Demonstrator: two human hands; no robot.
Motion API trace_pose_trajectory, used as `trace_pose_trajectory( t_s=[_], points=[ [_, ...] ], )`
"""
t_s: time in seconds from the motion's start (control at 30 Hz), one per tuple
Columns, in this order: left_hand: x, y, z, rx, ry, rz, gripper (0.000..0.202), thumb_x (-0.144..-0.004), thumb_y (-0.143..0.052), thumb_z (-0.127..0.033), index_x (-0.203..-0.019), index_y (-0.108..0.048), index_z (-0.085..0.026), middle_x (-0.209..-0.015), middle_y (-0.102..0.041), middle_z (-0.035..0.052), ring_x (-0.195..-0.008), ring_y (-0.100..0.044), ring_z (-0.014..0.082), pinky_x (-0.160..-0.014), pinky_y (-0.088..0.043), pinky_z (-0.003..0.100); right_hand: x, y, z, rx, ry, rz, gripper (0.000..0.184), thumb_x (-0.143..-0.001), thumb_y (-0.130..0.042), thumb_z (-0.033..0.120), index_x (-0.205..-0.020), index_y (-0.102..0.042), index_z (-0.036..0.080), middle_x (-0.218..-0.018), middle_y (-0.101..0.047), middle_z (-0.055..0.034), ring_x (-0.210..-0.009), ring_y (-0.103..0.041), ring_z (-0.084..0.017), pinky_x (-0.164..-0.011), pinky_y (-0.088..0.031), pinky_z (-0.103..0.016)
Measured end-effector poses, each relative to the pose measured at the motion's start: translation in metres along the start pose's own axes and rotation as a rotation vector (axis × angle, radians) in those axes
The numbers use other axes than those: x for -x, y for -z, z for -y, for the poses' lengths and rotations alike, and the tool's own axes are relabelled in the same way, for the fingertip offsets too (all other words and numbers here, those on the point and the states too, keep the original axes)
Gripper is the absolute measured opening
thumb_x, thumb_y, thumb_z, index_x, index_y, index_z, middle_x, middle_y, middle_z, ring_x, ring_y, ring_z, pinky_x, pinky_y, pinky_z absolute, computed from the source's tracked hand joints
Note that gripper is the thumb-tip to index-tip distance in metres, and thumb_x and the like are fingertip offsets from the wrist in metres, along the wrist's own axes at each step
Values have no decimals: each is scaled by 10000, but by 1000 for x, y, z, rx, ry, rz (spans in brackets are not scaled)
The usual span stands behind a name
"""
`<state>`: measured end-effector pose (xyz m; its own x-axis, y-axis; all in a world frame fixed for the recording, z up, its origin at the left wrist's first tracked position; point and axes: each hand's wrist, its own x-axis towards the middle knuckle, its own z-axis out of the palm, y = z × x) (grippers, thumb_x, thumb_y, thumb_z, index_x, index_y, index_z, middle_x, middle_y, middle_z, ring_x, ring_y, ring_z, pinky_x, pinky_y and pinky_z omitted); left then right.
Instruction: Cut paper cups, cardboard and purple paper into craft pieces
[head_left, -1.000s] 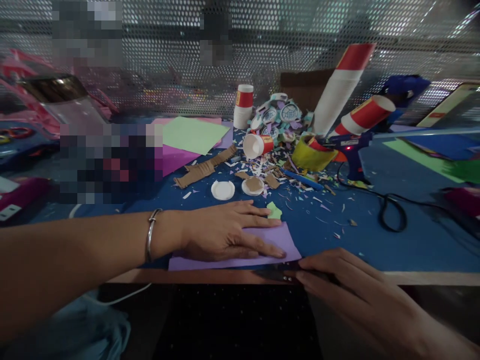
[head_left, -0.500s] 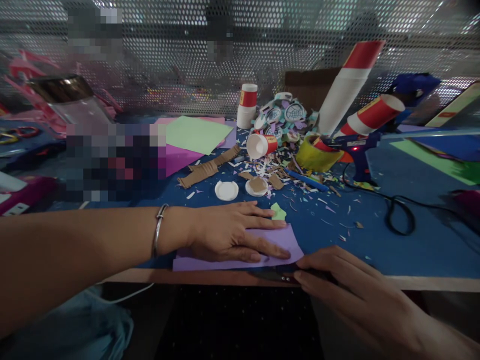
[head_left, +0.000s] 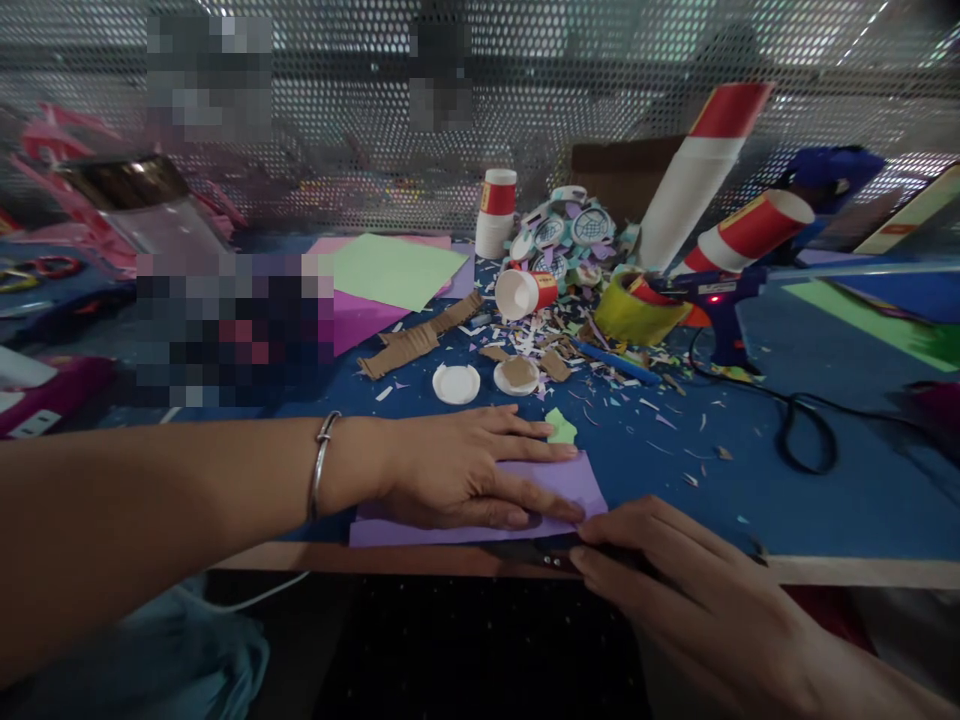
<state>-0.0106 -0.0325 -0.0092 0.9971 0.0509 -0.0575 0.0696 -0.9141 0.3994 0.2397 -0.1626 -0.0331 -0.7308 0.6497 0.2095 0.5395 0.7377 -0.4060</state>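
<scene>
Flat on a purple sheet of paper [head_left: 592,485] at the table's front edge lies my left hand [head_left: 457,470], fingers stretched out. A small green paper piece [head_left: 561,427] shows by its fingertips. My right hand [head_left: 675,580] is closed at the sheet's right corner, around the handle of a dark knife [head_left: 551,561] with two silvery rivets. The knife points left along the sheet's near edge; its blade is dim and partly hidden. Two white discs [head_left: 456,384] lie beyond my left hand, one with cardboard on it.
A glue gun [head_left: 716,305] with a red light and a looped cable lies at right. Behind are paper cups [head_left: 496,215], a yellow tape roll [head_left: 637,315], decorated discs [head_left: 566,235] and many scraps. Coloured sheets [head_left: 397,270] and a lidded jar [head_left: 142,205] stand left, before a perforated panel.
My right hand and the knife have slid slightly left along the paper's near edge. My left hand stays pressed on the sheet. The view has shifted a little.
</scene>
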Motion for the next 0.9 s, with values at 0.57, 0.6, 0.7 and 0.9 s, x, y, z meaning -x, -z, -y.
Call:
trace_pose_trajectory(
  t_s=[0.57, 0.6, 0.7, 0.9],
  points=[
    [1, 1, -1, 0, 7, -7, 427, -986, -402, -356, -1404, -483, -330, -1590, -277, 3, -1459, -248, 234, -1199, -180, 434, 3, -8, -5, 130, 40, -54, 321, -954, -463, 152, -1233, -616, 193, -1095, -672, -101, -992, -638, -203, -805, -549, -275],
    [1, 1, -1, 3, 8, -9, 428, -986, -400, -357, -1405, -481, -332, -1588, -281, 3, -1458, -251, 238, -1199, -177, 442, 4, -9, -5, 116, 24, -57, 313, -962, -449, 160, -1220, -623, 200, -1081, -675, -95, -970, -645, -197, -788, -552, -266],
    [1, 2, -1, 6, 8, 2, 429, -989, -390, -354, -1408, -477, -331, -1588, -285, 11, -1458, -249, 250, -1199, -171, 456, 5, -12, -5, 73, -36, -81, 282, -982, -431, 212, -1158, -651, 236, -997, -687, -63, -875, -662, -178, -732, -557, -243],
    [0, 3, -1, -7, 25, 27, 432, -992, -386, -362, -1416, -464, -332, -1592, -278, 7, -1463, -235, 239, -1204, -148, 445, -11, -13, 1, 33, -73, -58, 250, -984, -443, 216, -1076, -672, 263, -929, -701, -32, -805, -654, -162, -725, -556, -223]
  ],
)
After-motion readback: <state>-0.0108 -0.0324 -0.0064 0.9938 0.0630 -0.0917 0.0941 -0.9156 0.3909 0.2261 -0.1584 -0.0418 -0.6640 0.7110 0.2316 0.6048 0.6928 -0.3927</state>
